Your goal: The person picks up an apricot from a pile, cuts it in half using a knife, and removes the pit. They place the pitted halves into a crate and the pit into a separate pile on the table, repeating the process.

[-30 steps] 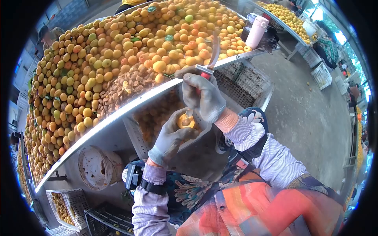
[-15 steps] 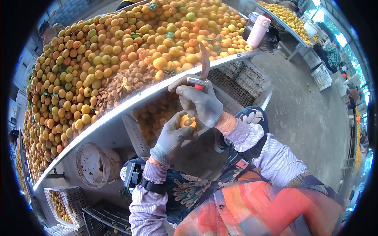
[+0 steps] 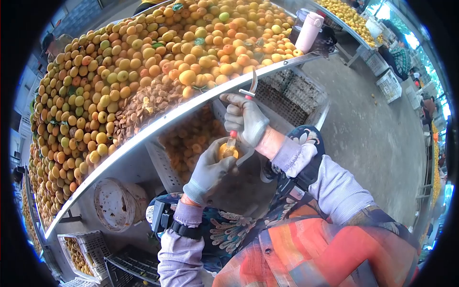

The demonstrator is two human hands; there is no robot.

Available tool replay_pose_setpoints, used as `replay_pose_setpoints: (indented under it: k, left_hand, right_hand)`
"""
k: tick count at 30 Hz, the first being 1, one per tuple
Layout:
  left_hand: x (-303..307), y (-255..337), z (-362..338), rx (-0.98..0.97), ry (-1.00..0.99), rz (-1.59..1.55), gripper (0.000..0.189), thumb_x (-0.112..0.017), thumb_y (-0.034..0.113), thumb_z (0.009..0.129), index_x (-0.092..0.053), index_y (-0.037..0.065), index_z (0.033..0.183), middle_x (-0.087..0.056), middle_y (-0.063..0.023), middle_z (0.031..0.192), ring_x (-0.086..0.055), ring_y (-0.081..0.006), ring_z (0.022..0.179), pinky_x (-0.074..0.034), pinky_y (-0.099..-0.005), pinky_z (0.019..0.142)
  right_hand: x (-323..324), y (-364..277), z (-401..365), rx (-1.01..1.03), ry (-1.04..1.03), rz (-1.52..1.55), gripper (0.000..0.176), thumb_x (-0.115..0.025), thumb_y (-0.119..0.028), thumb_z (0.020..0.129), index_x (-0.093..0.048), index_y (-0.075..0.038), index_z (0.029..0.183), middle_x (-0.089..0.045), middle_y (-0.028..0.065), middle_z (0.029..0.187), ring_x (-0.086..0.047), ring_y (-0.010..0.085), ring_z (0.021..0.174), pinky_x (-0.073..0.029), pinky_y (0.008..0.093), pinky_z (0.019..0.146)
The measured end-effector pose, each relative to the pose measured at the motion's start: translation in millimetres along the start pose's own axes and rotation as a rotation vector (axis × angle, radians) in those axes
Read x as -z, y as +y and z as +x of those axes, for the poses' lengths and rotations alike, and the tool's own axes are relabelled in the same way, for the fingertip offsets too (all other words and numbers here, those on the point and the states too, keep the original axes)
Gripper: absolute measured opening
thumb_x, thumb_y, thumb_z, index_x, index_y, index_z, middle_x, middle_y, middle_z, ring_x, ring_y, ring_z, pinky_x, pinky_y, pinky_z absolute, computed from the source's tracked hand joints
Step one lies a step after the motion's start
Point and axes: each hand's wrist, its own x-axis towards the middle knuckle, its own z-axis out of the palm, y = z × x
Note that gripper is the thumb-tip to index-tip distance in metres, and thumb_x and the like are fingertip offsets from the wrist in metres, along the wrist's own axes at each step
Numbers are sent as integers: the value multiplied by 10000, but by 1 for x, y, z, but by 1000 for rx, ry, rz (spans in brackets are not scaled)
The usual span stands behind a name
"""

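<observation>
My left hand (image 3: 208, 168), in a grey-white work glove, holds a cut apricot (image 3: 229, 151) with its orange inside facing up. My gloved right hand (image 3: 247, 121) is wrapped round the red handle of a curved knife (image 3: 254, 83). Its blade points up, away from the fruit, while a pale tip at the handle's lower end meets the apricot's cut face. Below both hands, partly hidden by them, apricot halves (image 3: 184, 149) fill a white crate (image 3: 164, 165) under the table edge.
A large heap of apricots (image 3: 119, 62) covers the metal-edged table (image 3: 158, 120), with a mound of brown pits (image 3: 143, 103) near its rim. A pink bottle (image 3: 309, 32) stands at the corner. Below are a dirty white bucket (image 3: 111, 203) and crates (image 3: 98, 248). People work behind.
My right hand has turned the knife, so its handle end now meets the apricot. The pit seen in the cut face before is now covered by the tip. My left hand stays close by.
</observation>
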Motion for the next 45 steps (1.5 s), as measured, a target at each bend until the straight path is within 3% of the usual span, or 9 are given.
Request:
replay_pose_setpoints:
  k: [5,16,23,27,29,36,40,42,45]
  left_hand:
    - [3,-8,5,-15,31,71,482,-620,87,893,-414,-18,1316,-564,-61,986,-574,-104,704,-498,-240,673]
    - [2,-14,7,-101,80,306,378,-550,55,926,-446,15,1288,-579,-44,898,-561,-83,670,-465,-227,622]
    - [9,-27,14,-143,160,165,327,-531,93,947,-475,33,1264,-595,-20,922,-557,-74,708,-459,-221,611]
    - [37,-14,25,-726,157,975,336,-534,138,944,-488,47,1264,-563,-43,1030,-545,-81,780,-492,-226,655]
    - [38,6,19,-309,209,228,339,-533,148,927,-496,53,1251,-553,-53,1020,-561,-115,832,-529,-293,717]
    - [77,82,45,-256,543,-512,175,-512,164,921,-545,40,1040,-558,-73,871,-537,-169,674,-504,-328,638]
    - [81,108,40,-13,782,-74,237,-557,142,886,-554,25,1092,-568,-67,823,-523,-156,592,-498,-296,559]
    - [120,118,40,-339,772,426,324,-558,126,865,-548,17,1170,-581,-59,788,-543,-137,593,-483,-250,532]
    - [110,131,33,-305,867,540,385,-563,71,839,-543,25,1221,-594,-43,783,-537,-93,604,-458,-206,537]
  right_hand:
    - [-46,7,-43,291,-108,-684,21,-604,-162,901,-586,-152,899,-429,-75,552,-374,44,404,-276,202,373]
    - [20,3,12,-18,87,9,105,-532,-155,932,-574,-114,1020,-293,-75,561,-224,70,434,-207,240,418]
    - [-15,9,-9,173,52,-206,89,-612,-180,879,-538,-181,830,-409,-73,586,-318,56,421,-226,236,396]
    - [-26,-15,-9,324,-21,-184,29,-608,-170,884,-581,-162,875,-440,-56,578,-352,69,402,-253,239,370]
    - [-28,-29,-7,403,-9,-204,128,-515,-166,948,-577,-72,1007,-389,-57,558,-263,56,408,-227,231,398]
    - [11,-52,14,314,39,-213,91,-561,-178,935,-580,-101,980,-404,-70,581,-291,52,427,-257,216,436]
    - [28,-52,19,238,99,-169,102,-568,-177,926,-592,-122,1008,-407,-85,590,-273,38,423,-238,209,417]
    - [26,-54,18,236,112,-176,114,-560,-180,931,-590,-113,1018,-406,-88,600,-274,39,430,-233,205,416]
    - [23,-58,16,197,9,-170,66,-564,-171,928,-588,-119,960,-430,-71,605,-303,42,438,-240,210,411]
